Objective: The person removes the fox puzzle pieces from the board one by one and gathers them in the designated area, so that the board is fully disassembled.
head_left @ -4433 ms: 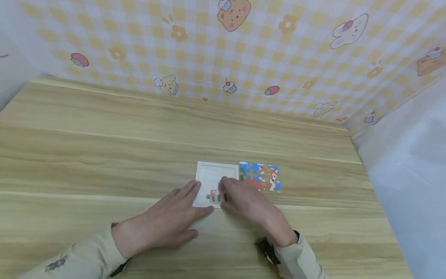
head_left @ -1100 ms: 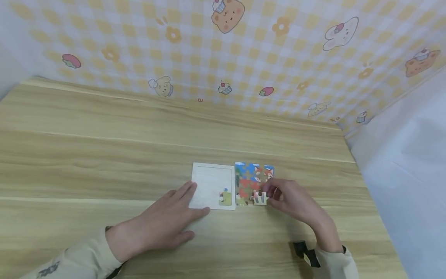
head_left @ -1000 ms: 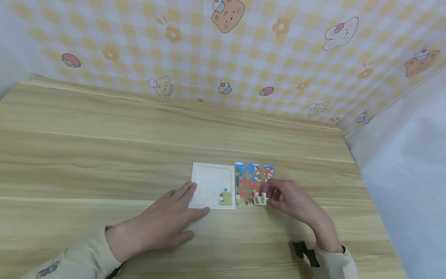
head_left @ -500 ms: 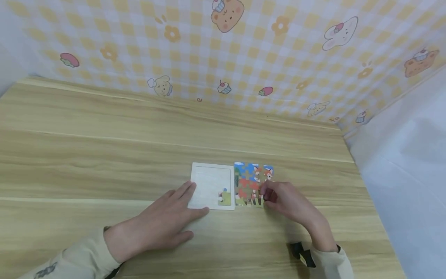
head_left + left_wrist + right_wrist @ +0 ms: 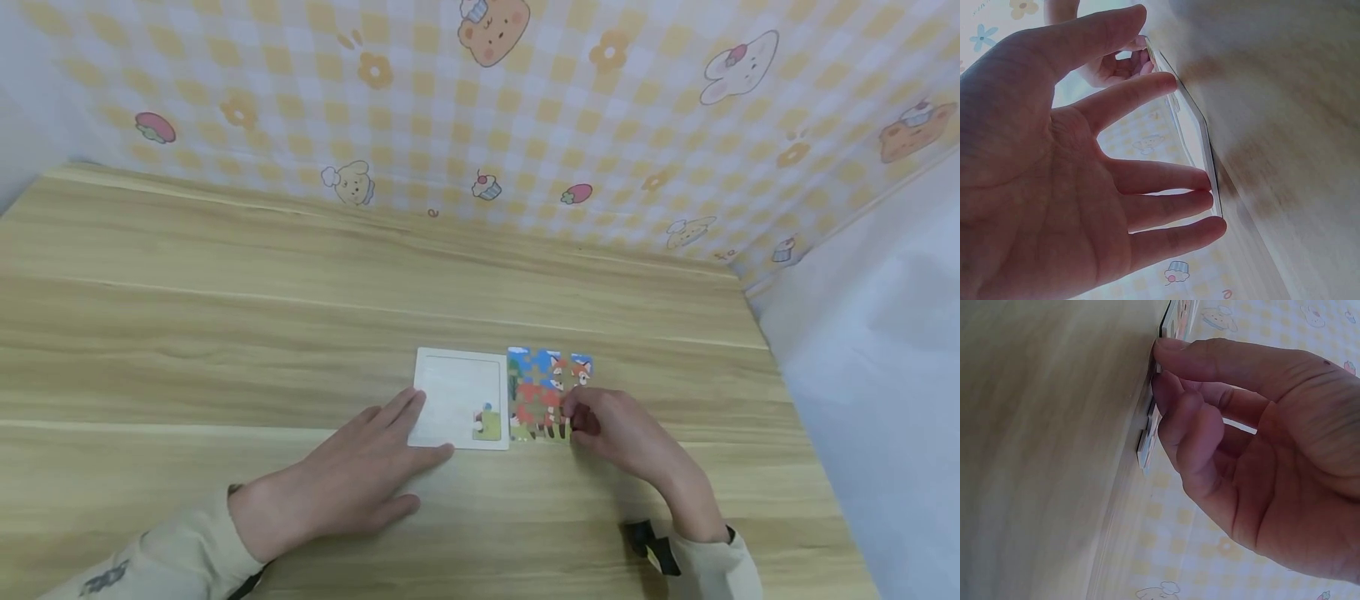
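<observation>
A white square puzzle tray (image 5: 453, 383) lies on the table, with one green puzzle piece (image 5: 487, 425) at its lower right corner. My left hand (image 5: 341, 479) lies with straight, spread fingers at the tray's left and lower edges. In the left wrist view those fingertips touch the tray's edge. Close against the tray's right side lies a group of puzzle pieces (image 5: 528, 390) in blue, red and green, with a fox picture and gaps between some of them. My right hand (image 5: 626, 437) has curled fingers, and thumb and index pinch a puzzle piece (image 5: 556, 428) at the group's lower right; the fingertips partly hide it.
The wood-grain table (image 5: 225, 333) extends around the puzzle. Behind it rises a yellow checked cloth (image 5: 420, 117) with cartoon prints, and a plain white sheet (image 5: 862, 350) borders the right side. A black strap (image 5: 651, 546) is at the right sleeve's cuff.
Over several seconds my right hand has moved right from the tray to the pieces. The pinched piece, raised a second ago, now lies lower in the group. The left hand has stayed put.
</observation>
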Demonstrator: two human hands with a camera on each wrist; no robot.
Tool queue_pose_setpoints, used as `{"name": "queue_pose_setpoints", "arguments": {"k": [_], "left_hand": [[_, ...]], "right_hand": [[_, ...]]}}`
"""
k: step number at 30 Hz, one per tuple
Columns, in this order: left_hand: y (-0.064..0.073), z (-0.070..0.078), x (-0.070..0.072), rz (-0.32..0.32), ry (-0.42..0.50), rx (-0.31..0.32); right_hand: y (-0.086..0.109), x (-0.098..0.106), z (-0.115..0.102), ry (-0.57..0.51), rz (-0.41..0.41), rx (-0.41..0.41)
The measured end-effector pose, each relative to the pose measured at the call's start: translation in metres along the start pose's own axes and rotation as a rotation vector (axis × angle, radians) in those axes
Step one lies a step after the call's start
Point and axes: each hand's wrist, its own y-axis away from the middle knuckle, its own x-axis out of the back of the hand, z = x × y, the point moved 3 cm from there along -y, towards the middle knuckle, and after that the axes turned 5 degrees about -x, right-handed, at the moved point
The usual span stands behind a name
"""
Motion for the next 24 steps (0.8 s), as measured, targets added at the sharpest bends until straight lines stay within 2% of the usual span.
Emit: {"name": "queue_pose_setpoints", "arguments": {"k": [11,14,18,24], "left_hand": [[-0.002,0.002,0.0,-0.002,-0.009,0.002],[-0.001,0.002,0.001,-0.006,-0.008,0.007],[-0.001,0.001,0.001,-0.009,-0.006,0.013],[-0.001,0.001,0.001,-0.012,-0.006,0.014]], "right_hand": [[0.003,0.004,0.001,-0.018,0.018,-0.008],[0.003,0.007,0.0,-0.031,0.074,0.042],[0.0,0.013,-0.012,-0.015,0.129,0.111],[-0.014,0.012,-0.044,-0.003,0.108,0.216]]}}
